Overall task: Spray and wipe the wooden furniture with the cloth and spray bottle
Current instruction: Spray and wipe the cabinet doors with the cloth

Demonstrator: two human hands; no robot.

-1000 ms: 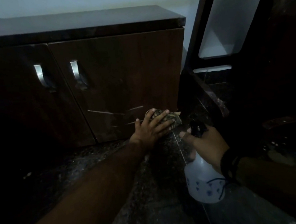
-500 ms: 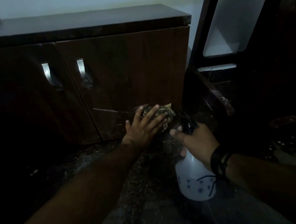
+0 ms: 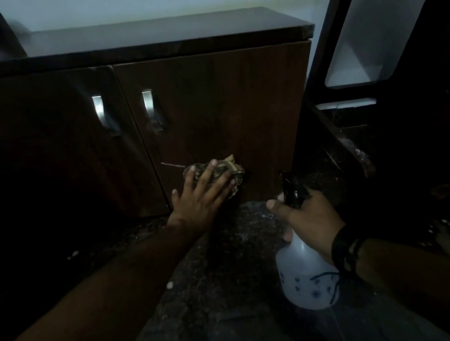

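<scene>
**Dim room, low wooden cabinet: wipe under way**

Dark speckled floor (image 3: 228, 267) runs up to a wooden cabinet (image 3: 225, 101) with two metal handles (image 3: 150, 106). Left hand (image 3: 201, 197), fingers straight and spread, presses a patterned cloth (image 3: 230, 169) flat against the lower part of the right-hand door. Right hand (image 3: 310, 217) grips the neck of a white spray bottle (image 3: 305, 281), black nozzle (image 3: 292, 191) aimed at the cabinet, just right of the cloth. Black band (image 3: 343, 252) on right wrist.
</scene>
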